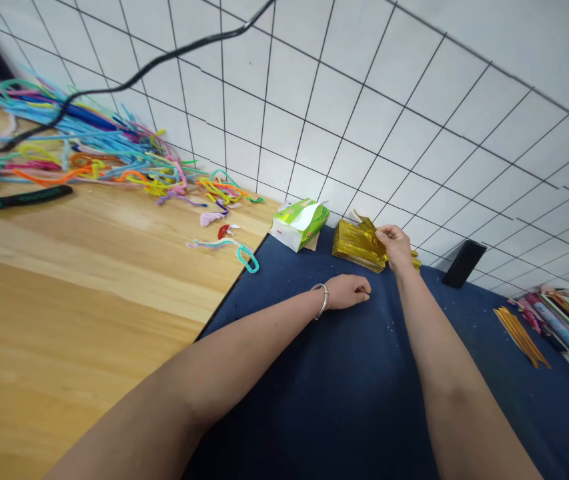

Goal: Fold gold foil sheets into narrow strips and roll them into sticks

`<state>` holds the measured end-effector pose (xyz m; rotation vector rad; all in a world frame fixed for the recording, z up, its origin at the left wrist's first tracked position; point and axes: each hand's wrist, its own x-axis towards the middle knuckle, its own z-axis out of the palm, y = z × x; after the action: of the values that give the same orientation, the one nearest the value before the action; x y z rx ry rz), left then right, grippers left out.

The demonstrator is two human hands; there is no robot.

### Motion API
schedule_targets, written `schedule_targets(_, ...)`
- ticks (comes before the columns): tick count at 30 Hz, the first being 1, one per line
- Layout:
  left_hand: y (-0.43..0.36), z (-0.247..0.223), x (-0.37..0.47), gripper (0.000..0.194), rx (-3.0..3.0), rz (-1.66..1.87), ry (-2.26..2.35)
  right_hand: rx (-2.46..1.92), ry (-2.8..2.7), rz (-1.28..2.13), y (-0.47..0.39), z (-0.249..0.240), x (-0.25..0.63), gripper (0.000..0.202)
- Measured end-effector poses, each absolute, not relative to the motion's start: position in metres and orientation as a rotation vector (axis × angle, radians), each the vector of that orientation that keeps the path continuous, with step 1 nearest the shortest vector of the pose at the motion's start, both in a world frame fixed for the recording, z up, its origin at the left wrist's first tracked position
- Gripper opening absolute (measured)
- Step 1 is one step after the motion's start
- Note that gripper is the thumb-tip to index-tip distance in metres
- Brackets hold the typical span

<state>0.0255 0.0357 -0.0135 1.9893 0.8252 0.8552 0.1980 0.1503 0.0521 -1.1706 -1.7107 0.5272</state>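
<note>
A stack of gold foil paper sheets (357,248) lies on the dark blue mat against the wall. At its right side my right hand (395,245) pinches the lifted corner of the top gold sheet (368,230) between thumb and fingers. Below the stack, my left hand (347,291) rests on the mat, its fingers curled closed and nothing showing in them. A silver bangle (321,301) circles the left wrist. Just left of the stack stands a green and white tissue pack (300,225) with a tissue poking out.
Colourful pipe cleaners (109,143) are heaped on the wooden table (89,280), near green-handled pliers (19,199). A black phone-like object (464,264) leans against the gridded wall. Folded gold strips (521,337) and stacked books (564,333) lie rightward. A black cable (164,59) crosses above.
</note>
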Motion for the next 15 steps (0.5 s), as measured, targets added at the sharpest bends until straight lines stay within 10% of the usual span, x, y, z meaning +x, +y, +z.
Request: schedule_targets(15, 0.045, -0.009, 0.017, 0.031, 1.359, 1.23, 0.84, -1.238, -1.668, 1.16, 0.031, 0.096, 0.241, 0.027)
